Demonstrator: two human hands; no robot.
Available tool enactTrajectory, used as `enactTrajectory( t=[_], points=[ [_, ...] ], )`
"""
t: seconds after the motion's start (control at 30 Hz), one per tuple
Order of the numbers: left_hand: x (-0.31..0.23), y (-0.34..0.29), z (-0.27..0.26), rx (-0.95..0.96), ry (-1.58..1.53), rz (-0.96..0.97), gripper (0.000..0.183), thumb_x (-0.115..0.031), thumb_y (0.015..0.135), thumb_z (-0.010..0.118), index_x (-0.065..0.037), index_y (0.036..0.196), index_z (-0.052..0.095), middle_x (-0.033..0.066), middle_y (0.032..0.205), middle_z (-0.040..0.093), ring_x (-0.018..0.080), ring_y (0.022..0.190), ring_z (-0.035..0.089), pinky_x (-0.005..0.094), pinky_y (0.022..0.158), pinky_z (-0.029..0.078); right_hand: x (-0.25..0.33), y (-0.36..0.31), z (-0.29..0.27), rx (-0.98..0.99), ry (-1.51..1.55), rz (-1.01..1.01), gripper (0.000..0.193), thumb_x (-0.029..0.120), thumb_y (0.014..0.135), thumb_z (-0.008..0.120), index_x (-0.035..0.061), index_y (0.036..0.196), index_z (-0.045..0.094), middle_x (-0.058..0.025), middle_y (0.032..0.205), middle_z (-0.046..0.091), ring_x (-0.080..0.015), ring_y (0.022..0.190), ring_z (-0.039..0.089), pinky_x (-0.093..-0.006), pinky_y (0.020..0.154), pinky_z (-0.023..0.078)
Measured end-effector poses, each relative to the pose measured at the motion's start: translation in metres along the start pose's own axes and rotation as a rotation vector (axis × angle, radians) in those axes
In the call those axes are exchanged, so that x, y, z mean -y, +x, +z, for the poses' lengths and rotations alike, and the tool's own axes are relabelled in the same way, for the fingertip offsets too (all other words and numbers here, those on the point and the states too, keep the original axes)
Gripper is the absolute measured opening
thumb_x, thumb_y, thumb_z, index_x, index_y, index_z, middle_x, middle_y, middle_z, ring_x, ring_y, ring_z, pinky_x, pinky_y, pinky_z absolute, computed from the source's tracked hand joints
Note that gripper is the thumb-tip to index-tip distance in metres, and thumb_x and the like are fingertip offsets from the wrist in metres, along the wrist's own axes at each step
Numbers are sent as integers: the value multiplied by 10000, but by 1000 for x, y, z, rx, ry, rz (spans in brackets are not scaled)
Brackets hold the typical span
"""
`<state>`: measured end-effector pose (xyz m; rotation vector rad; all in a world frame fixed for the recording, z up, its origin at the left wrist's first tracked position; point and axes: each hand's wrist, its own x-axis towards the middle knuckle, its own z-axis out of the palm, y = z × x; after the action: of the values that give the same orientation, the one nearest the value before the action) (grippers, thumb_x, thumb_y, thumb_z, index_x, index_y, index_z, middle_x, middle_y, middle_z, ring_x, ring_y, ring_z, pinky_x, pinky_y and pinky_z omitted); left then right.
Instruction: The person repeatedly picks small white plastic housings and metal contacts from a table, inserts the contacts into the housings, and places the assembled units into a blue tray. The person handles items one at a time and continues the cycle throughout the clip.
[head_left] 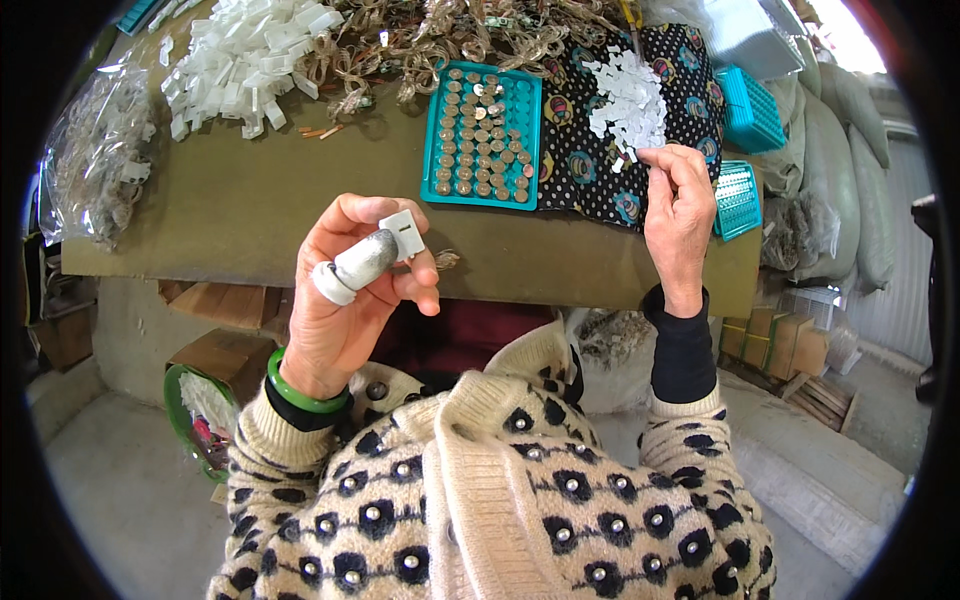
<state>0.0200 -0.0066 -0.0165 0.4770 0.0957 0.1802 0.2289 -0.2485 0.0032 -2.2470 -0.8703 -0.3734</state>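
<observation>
My left hand (345,285) is raised over the near edge of the table, with a white, dirt-smudged cover on its thumb. Between thumb and fingers it grips a small white plastic housing (404,236) with a dark slot in its face. Over on the right, my right hand (680,205) reaches to the near edge of a heap of small flat white pieces (628,100). Its thumb and forefinger are pinched on one of these small pieces at the heap's edge, though the fingertips partly hide it. The heap lies on a dark dotted cloth (580,130).
A teal tray (432,150) with rows of round metal discs stands mid-table. White plastic housings (245,65) are piled at far left, beside bundled wires (430,35). A clear bag (95,150) sits at the left edge. More teal trays (738,200) stand right.
</observation>
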Motion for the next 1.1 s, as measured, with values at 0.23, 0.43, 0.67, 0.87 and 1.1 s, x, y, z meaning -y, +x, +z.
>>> enactTrajectory(
  t=[0.23, 0.43, 0.67, 0.87, 1.1],
  points=[
    [4, 1, 3, -31, 49, -11, 308, -157, 933, 644, -8, 1188, 554, 191, 1161, 598, 294, 897, 693, 413, 748, 619, -7, -6, 14, 104, -189, -139, 133, -10, 779, 708, 4, 902, 660, -105, 835, 590, -281, 797, 597, -371, 714, 487],
    [4, 1, 1, -50, 0, -39, 302, -134, 959, 612, -10, 1229, 556, 191, 1163, 637, 294, 966, 695, 426, 807, 611, 3, 4, 15, 66, -143, -147, 79, -20, 790, 703, 2, 855, 662, -97, 794, 621, -267, 720, 620, -339, 654, 499],
    [5, -3, 0, -58, 110, -30, 368, -216, 884, 715, -44, 1187, 593, 168, 1140, 652, 355, 1109, 638, 470, 977, 525, 83, -11, 21, 265, 646, 153, 64, -51, 878, 647, -18, 921, 613, -43, 889, 632, -82, 772, 558, -218, 701, 460],
    [1, -8, -1, -45, 111, -11, 301, -188, 900, 695, -58, 1162, 624, 116, 1144, 664, 264, 1096, 644, 433, 988, 510, 123, -21, 56, 276, 843, -38, 106, -35, 878, 653, 6, 933, 572, -105, 950, 596, -168, 833, 571, -273, 779, 474],
    [1, -9, -1, -84, 10, -50, 251, -118, 899, 699, -50, 1133, 641, 58, 1094, 663, 190, 1037, 652, 421, 972, 524, 132, -22, 61, 322, 893, 35, 96, -4, 885, 654, 14, 934, 574, -95, 954, 595, -182, 845, 571, -296, 765, 480]
  ],
)
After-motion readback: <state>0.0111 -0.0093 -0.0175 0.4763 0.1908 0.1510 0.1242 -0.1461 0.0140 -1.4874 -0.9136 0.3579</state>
